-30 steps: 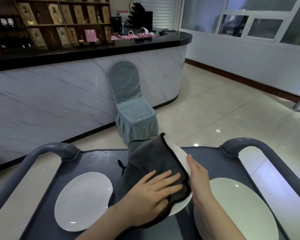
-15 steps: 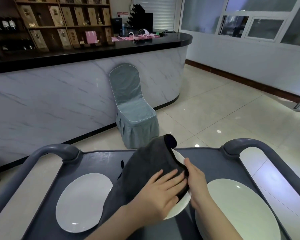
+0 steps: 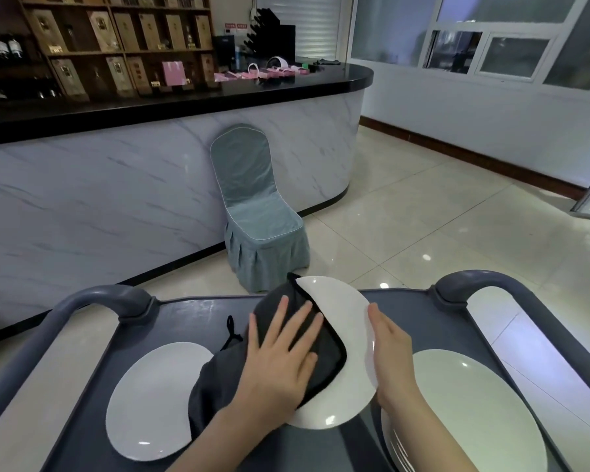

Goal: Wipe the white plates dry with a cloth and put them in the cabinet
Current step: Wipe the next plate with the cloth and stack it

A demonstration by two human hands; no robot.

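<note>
Our left hand (image 3: 280, 356) presses flat on the cloth (image 3: 321, 356); our right hand (image 3: 390, 349) grips the plate (image 3: 348, 321). More plates wait, none put away.

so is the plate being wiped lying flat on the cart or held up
Held up, tilted: the right hand grips the plate by its edge, its far rim raised above the cart, while the left hand presses the cloth on it.

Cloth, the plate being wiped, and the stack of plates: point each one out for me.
cloth (image 3: 324, 356), head view, on the dark fabric right of the left hand's fingers.
plate being wiped (image 3: 341, 311), head view, on its bare white upper face.
stack of plates (image 3: 474, 410), head view, on the top plate's face.
</note>
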